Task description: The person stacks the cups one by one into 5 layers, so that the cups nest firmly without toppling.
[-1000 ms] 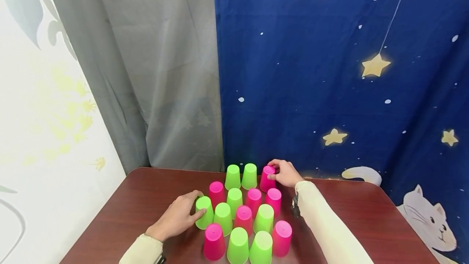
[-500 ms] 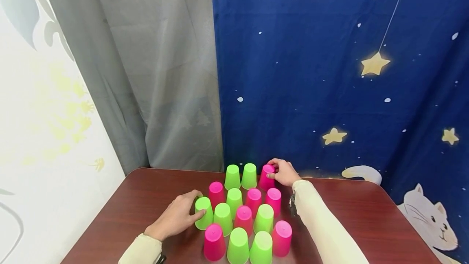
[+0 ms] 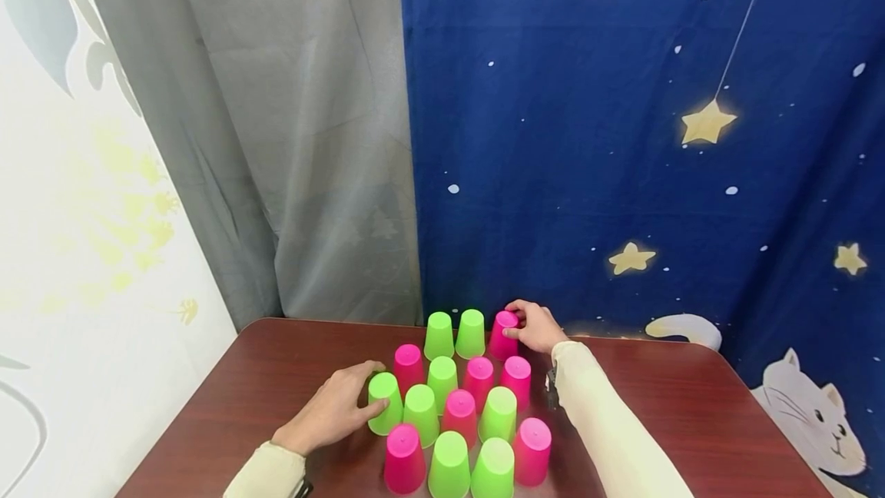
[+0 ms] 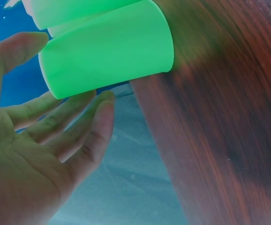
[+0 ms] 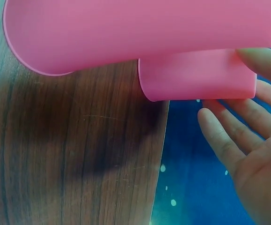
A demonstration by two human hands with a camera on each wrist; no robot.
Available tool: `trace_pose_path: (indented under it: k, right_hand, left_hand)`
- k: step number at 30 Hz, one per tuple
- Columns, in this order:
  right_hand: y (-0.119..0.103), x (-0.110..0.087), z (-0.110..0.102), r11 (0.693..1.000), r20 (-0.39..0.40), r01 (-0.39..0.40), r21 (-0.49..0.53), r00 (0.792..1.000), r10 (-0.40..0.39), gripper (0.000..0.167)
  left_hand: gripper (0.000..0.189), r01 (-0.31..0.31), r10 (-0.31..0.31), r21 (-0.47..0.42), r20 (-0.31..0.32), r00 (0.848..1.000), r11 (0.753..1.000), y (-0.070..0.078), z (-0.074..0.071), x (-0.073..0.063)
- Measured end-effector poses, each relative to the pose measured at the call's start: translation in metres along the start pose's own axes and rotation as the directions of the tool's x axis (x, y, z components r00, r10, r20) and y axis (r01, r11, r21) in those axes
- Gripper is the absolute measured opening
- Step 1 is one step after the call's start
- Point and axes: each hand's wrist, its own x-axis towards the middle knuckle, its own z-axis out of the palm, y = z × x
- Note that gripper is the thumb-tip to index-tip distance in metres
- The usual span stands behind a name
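Currently, a cluster of upturned green and pink cups is seen standing mouth-down on the brown worktop. The left hand is placed against the green cup at the left edge of the cluster; in the left wrist view the thumb and fingers are curved around this cup's wall, with the fingertips at its base, so the cup is grasped loosely while resting on the worktop. The right hand is positioned at the far right corner of the cluster, where the pink cup is held between thumb and fingers; in the right wrist view the fingers are extended beside this cup, with one fingertip on its wall. A second pink cup fills the foreground of that view. Both gripped cups remain upright and in contact with the worktop, beside their neighbours. Behind the worktop, a grey curtain and a blue star-patterned cloth are hung.
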Motion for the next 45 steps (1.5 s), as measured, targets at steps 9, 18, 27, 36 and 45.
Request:
trace_pose_path:
  k: [9, 18, 27, 36, 45]
  right_hand:
    - [0.005, -0.003, -0.009, 0.998, 0.011, 0.023, 0.054, 1.0, -0.024, 0.052]
    - [0.003, -0.013, -0.026, 1.0, 0.049, 0.014, -0.006, 0.999, -0.014, 0.051]
    - [-0.024, -0.038, -0.057, 0.989, 0.146, 0.099, -0.109, 0.986, -0.082, 0.058]
    - [-0.041, -0.076, -0.079, 0.971, 0.189, 0.208, -0.121, 0.965, -0.183, 0.053]
    - [-0.054, -0.118, -0.087, 0.949, 0.242, 0.301, -0.092, 0.931, -0.272, 0.051]
  left_hand:
    - [0.035, -0.022, 0.022, -0.008, -0.01, 1.0, 1.0, -0.002, -0.001, 0.0]
    - [0.031, -0.031, 0.03, -0.033, -0.003, 1.0, 0.999, -0.005, -0.006, -0.001]
    - [0.033, -0.032, 0.032, 0.01, -0.025, 0.999, 0.999, -0.015, -0.018, 0.0]
    - [0.031, -0.034, 0.035, 0.034, -0.034, 0.999, 0.999, -0.029, -0.027, 0.006]
    - [0.033, -0.029, 0.032, 0.062, -0.044, 0.999, 0.998, -0.037, -0.029, 0.018]
